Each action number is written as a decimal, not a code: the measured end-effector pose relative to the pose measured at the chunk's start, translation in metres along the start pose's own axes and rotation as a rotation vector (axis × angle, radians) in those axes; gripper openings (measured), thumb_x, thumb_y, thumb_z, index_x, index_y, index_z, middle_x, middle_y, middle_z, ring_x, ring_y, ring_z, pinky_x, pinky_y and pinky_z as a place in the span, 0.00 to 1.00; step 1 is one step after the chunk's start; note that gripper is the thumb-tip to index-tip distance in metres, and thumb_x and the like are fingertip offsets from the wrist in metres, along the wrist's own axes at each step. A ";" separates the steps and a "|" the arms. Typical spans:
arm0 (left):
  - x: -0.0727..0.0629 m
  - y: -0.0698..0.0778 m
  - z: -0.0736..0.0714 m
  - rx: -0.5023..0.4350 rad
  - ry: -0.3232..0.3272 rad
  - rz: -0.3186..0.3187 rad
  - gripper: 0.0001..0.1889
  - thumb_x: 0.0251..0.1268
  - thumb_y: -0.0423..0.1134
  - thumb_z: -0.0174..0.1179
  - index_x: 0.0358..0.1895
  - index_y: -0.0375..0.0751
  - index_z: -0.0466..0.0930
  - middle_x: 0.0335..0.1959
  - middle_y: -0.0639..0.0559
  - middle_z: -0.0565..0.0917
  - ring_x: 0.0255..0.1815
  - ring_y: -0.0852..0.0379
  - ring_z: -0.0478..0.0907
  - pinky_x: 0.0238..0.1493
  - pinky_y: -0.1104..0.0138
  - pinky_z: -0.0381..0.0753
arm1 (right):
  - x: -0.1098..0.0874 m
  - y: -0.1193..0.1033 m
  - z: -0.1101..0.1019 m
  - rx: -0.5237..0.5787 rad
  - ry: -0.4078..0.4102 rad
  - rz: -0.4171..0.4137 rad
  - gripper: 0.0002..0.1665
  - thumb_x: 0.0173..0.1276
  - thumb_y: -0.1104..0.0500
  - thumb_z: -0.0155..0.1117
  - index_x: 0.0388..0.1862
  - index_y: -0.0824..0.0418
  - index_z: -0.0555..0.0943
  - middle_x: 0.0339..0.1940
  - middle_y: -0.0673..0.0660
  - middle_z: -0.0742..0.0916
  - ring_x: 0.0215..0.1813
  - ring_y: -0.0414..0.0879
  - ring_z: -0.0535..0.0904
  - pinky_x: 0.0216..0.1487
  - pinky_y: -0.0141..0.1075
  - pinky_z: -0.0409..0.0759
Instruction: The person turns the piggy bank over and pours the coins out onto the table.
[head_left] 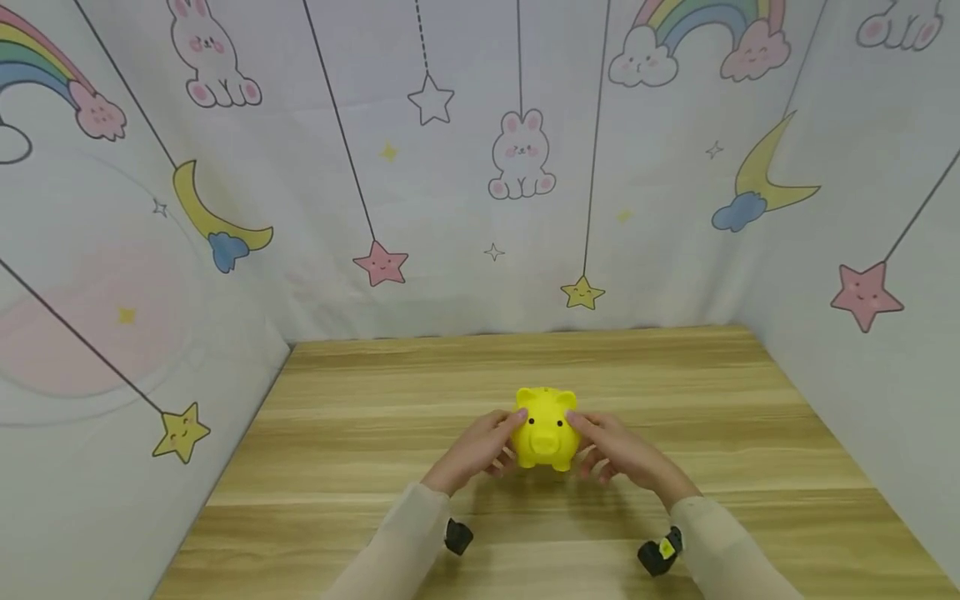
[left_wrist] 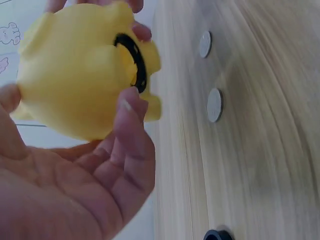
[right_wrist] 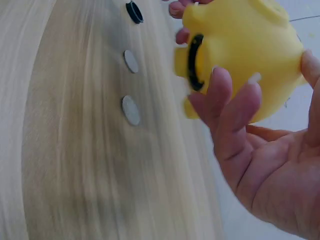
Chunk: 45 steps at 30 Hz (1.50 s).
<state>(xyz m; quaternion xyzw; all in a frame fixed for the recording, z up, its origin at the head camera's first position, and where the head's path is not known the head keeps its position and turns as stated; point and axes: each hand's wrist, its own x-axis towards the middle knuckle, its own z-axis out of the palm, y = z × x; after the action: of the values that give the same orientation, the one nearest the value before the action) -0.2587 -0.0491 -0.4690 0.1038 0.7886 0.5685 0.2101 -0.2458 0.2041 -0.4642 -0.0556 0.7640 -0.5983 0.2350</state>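
Observation:
A yellow piggy bank (head_left: pixel 546 442), its face toward me, is held up between my two hands. My left hand (head_left: pixel 474 450) grips its left side, the thumb beside the eye and the fingers curled underneath. On the other side my right hand (head_left: pixel 628 450) holds it likewise. Both wrist views show the bank tilted above the table, with a black ring (right_wrist: pixel 192 62) around an opening in its underside. Two silver coins (left_wrist: pixel 215 105) lie flat on the wood in the wrist views, near a small black round cap (right_wrist: pixel 134 12). The head view does not show coins or cap.
The wooden table (head_left: pixel 360 400) is bounded by white cloth walls (head_left: pixel 465 208) at the back and both sides, printed with stars, moons, rabbits and rainbows. A black wrist device (head_left: pixel 458 537) sits at the left cuff, another black device (head_left: pixel 658 553) at the right.

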 end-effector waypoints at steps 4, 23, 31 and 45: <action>0.001 -0.005 -0.003 -0.025 -0.046 0.044 0.42 0.67 0.65 0.56 0.77 0.47 0.58 0.50 0.46 0.79 0.45 0.38 0.81 0.35 0.57 0.82 | -0.001 0.008 -0.005 0.064 0.006 -0.062 0.48 0.74 0.43 0.59 0.79 0.63 0.49 0.53 0.68 0.82 0.37 0.60 0.85 0.25 0.38 0.82; 0.000 -0.007 -0.007 -0.115 -0.109 0.139 0.44 0.62 0.48 0.71 0.77 0.55 0.52 0.67 0.42 0.69 0.52 0.48 0.79 0.44 0.45 0.81 | -0.002 0.012 -0.010 0.116 -0.046 -0.219 0.55 0.66 0.61 0.71 0.81 0.58 0.47 0.73 0.78 0.62 0.47 0.70 0.83 0.36 0.52 0.85; 0.000 -0.007 -0.008 -0.044 -0.052 0.309 0.46 0.59 0.41 0.73 0.76 0.60 0.54 0.74 0.46 0.64 0.53 0.48 0.77 0.50 0.54 0.81 | 0.001 0.014 -0.009 0.075 -0.035 -0.338 0.57 0.65 0.65 0.70 0.82 0.58 0.43 0.78 0.72 0.54 0.52 0.60 0.81 0.40 0.51 0.85; 0.001 -0.011 -0.009 -0.048 -0.024 0.307 0.46 0.58 0.41 0.74 0.77 0.60 0.55 0.70 0.44 0.68 0.50 0.47 0.79 0.46 0.56 0.83 | 0.001 0.014 -0.005 0.034 -0.012 -0.344 0.57 0.63 0.70 0.67 0.82 0.57 0.45 0.76 0.74 0.60 0.48 0.63 0.82 0.40 0.50 0.84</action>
<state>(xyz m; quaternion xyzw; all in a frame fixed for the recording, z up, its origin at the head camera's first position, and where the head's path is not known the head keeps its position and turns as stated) -0.2627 -0.0597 -0.4774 0.2249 0.7469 0.6115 0.1324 -0.2457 0.2118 -0.4771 -0.1849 0.7316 -0.6422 0.1345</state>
